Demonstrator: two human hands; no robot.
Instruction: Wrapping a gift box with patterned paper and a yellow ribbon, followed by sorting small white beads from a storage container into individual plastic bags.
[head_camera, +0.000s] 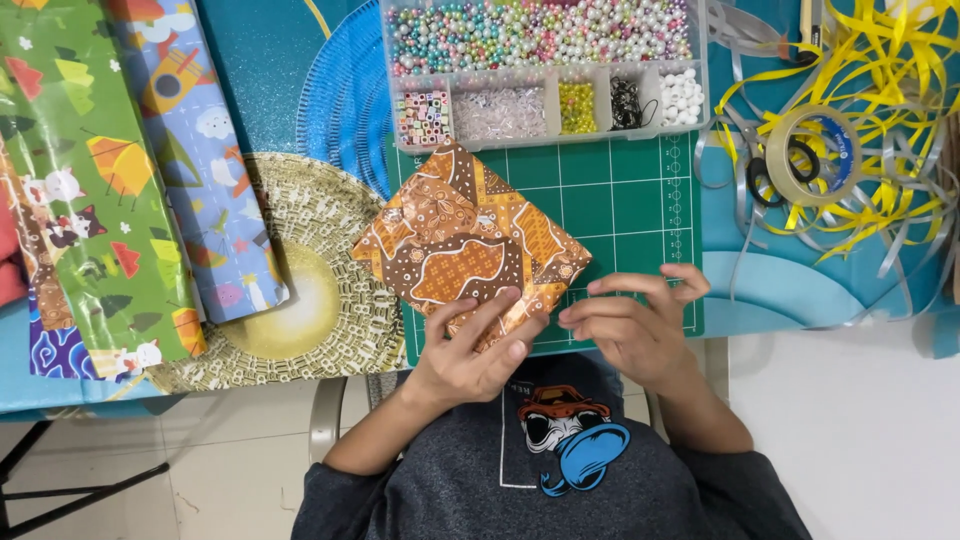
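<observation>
Pale floor tiles show beneath the table edge, where the left hand (470, 350) pinches the near corner of a batik-patterned paper square (470, 240), already folded into a diamond on the green cutting mat (620, 200). The right hand (635, 320) hovers just beside it, fingers loosely curled, holding nothing. Beyond sit a bead organiser (545, 70), untouched gift-wrap rolls (130, 180) and tangled ribbon (850, 140).

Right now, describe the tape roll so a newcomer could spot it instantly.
Start at the green cutting mat and go right, past its edge, to the tangle of yellow and silver ribbons. The tape roll lies flat in that tangle. It is the only round ring there, tan-rimmed with a blue core.
</observation>
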